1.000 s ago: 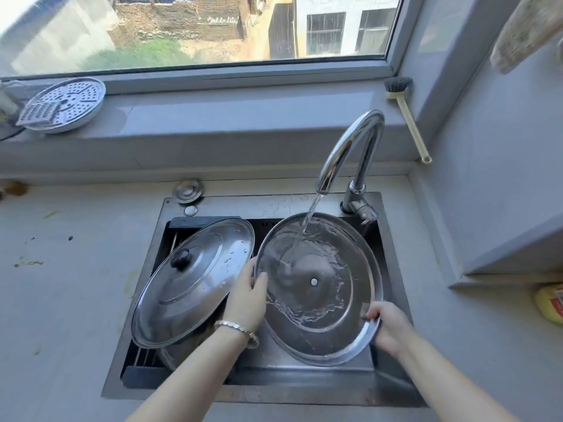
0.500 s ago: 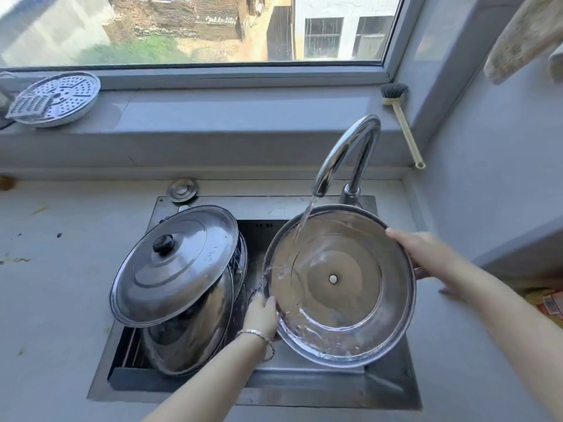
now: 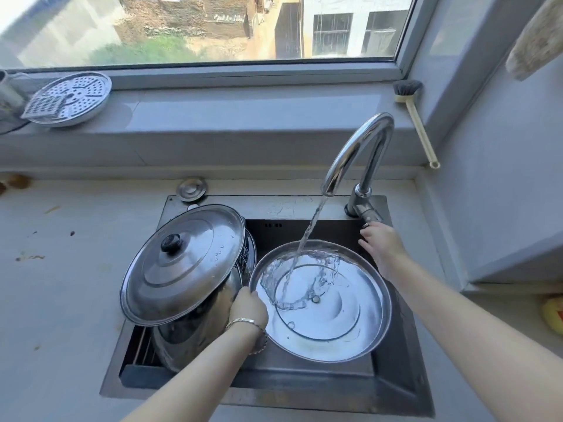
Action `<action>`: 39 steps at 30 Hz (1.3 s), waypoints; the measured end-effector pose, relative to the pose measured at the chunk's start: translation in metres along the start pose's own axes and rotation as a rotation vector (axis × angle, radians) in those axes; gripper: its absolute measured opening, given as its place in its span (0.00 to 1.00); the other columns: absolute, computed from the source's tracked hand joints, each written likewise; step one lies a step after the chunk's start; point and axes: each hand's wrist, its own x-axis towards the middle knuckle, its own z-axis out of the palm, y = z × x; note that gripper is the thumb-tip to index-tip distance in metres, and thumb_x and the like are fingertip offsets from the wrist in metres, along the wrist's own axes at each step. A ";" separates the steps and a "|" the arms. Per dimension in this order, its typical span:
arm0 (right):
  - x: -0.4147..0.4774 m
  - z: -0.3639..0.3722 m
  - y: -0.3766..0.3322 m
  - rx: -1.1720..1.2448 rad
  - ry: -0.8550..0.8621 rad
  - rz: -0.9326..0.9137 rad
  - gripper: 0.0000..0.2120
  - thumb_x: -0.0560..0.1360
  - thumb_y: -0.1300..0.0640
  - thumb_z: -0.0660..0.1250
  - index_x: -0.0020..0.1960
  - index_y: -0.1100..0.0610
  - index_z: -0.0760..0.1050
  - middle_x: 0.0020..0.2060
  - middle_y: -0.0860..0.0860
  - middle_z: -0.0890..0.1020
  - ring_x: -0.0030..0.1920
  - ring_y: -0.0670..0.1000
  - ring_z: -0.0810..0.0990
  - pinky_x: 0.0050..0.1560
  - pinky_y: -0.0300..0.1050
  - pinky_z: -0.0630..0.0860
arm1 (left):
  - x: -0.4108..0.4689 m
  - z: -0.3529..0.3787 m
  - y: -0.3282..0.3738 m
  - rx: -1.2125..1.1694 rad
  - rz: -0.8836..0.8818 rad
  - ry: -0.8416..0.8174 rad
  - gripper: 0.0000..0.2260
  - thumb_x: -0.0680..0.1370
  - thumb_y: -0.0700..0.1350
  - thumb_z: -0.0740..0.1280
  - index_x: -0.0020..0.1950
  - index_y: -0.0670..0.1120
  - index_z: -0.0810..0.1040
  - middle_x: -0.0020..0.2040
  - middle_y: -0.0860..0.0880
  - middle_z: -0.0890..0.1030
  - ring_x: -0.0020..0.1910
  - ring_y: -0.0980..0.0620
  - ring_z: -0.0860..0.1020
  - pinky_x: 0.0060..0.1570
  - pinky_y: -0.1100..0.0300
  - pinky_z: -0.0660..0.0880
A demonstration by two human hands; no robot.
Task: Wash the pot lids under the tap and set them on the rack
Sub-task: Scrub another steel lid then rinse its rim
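Observation:
A large steel pot lid lies upside down over the sink, and water from the curved tap pours into it. My left hand grips its left rim. My right hand is off the lid, up at the tap's lever, fingertips touching its end. A second steel lid with a black knob leans tilted on the rack in the sink's left half, with another steel lid leaning under it.
A perforated steamer plate and a small grater sit on the window sill at left. A dish brush leans in the right corner. A sink plug lies behind the sink. A yellow object is at the right edge.
My right hand let go of the lid's rim and moved up to the tap lever. The lid came down flatter over the sink, held by my left hand alone.

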 end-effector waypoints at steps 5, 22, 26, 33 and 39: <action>-0.002 0.016 -0.009 0.070 -0.115 0.029 0.22 0.75 0.72 0.55 0.68 0.65 0.64 0.66 0.56 0.68 0.68 0.56 0.67 0.70 0.50 0.64 | -0.001 0.000 0.006 -0.013 0.009 0.019 0.16 0.81 0.38 0.52 0.66 0.35 0.67 0.66 0.37 0.71 0.65 0.42 0.71 0.59 0.58 0.67; -0.109 -0.028 0.048 -1.073 -0.389 -0.610 0.07 0.75 0.55 0.64 0.52 0.50 0.73 0.40 0.48 0.80 0.41 0.52 0.77 0.38 0.43 0.69 | -0.046 -0.023 0.046 -0.508 0.111 -0.339 0.10 0.79 0.46 0.60 0.43 0.40 0.69 0.36 0.40 0.78 0.27 0.49 0.80 0.32 0.55 0.81; -0.095 -0.045 0.043 -0.572 -0.341 -0.411 0.12 0.73 0.58 0.68 0.54 0.48 0.74 0.47 0.46 0.83 0.49 0.47 0.81 0.52 0.44 0.75 | -0.056 -0.026 0.036 -0.432 0.219 -0.309 0.06 0.80 0.45 0.58 0.50 0.43 0.68 0.46 0.43 0.76 0.36 0.50 0.79 0.42 0.55 0.78; -0.065 -0.060 0.073 -0.165 -0.062 0.009 0.07 0.75 0.60 0.66 0.53 0.61 0.76 0.44 0.56 0.81 0.43 0.56 0.79 0.42 0.45 0.74 | -0.056 -0.020 0.005 -0.372 0.171 -0.285 0.05 0.78 0.39 0.56 0.53 0.41 0.68 0.42 0.46 0.74 0.34 0.51 0.76 0.36 0.59 0.74; -0.085 -0.055 0.065 -0.298 0.026 -0.159 0.03 0.73 0.63 0.66 0.43 0.57 0.77 0.40 0.56 0.80 0.41 0.56 0.77 0.42 0.47 0.72 | -0.049 -0.019 -0.018 -0.354 0.161 -0.241 0.05 0.78 0.39 0.57 0.52 0.42 0.69 0.42 0.46 0.76 0.36 0.51 0.78 0.38 0.56 0.76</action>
